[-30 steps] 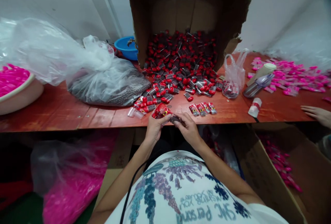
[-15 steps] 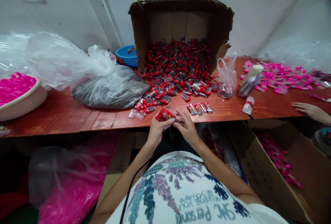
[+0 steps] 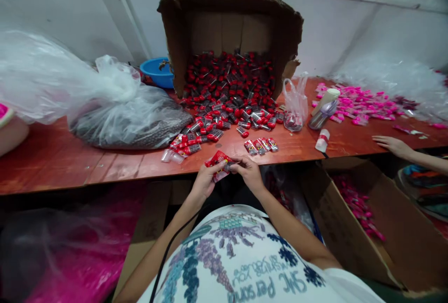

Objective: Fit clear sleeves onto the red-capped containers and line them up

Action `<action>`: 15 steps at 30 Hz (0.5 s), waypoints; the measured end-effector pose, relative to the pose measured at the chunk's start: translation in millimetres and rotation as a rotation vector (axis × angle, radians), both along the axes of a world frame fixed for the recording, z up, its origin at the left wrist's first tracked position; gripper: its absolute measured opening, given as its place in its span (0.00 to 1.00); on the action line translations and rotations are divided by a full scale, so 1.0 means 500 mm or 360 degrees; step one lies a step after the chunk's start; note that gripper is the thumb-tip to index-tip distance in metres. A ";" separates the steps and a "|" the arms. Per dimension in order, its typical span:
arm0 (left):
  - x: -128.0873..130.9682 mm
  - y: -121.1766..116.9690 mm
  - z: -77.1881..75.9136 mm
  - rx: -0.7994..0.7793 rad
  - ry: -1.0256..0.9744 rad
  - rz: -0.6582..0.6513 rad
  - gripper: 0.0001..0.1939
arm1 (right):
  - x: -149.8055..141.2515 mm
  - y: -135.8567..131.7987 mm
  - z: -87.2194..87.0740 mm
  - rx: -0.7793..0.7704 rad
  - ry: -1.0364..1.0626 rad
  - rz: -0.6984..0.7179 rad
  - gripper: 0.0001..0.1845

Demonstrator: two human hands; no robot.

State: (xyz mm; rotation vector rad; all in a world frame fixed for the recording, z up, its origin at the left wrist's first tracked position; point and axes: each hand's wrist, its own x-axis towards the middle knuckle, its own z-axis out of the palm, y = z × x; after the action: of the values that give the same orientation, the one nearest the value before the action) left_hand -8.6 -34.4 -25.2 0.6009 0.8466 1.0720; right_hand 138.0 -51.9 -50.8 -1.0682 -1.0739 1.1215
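Two hands, left (image 3: 205, 179) and right (image 3: 251, 175), pinch a glossy red printed packet (image 3: 217, 163) between fingers, near small dark-bodied, red-capped clear containers (image 3: 227, 83) heaped before a ragged cardboard box (image 3: 229, 4).

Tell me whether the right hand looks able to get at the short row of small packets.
Probably yes: the row of packets lies just beyond the right hand, with nothing visible between them, though its fingers are busy at the red wrapper.

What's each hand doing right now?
Left hand: closed on the red packet.
Right hand: fingers closed at the packet's dark end.
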 end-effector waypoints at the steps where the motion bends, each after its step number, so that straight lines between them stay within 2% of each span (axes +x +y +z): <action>1: 0.000 0.001 -0.002 0.0003 0.0000 -0.0010 0.16 | 0.001 0.001 -0.002 -0.0043 0.0049 0.0011 0.14; 7: 0.009 -0.001 -0.015 -0.0072 -0.0004 -0.0028 0.15 | 0.001 0.001 -0.009 -0.0225 0.0204 -0.0029 0.15; 12: 0.013 0.002 -0.025 -0.0107 -0.0068 -0.0073 0.14 | 0.012 0.005 -0.019 -0.0224 0.0109 -0.0079 0.16; 15: 0.002 0.009 -0.028 -0.0222 -0.0101 -0.0039 0.16 | 0.055 0.030 -0.029 -0.0168 0.0002 -0.0323 0.19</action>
State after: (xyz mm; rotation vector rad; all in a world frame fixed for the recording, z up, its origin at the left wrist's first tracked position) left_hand -7.7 -30.0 -39.1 0.4569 0.8488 0.9959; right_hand 165.4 -37.0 -65.2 -1.2310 -0.8910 1.0236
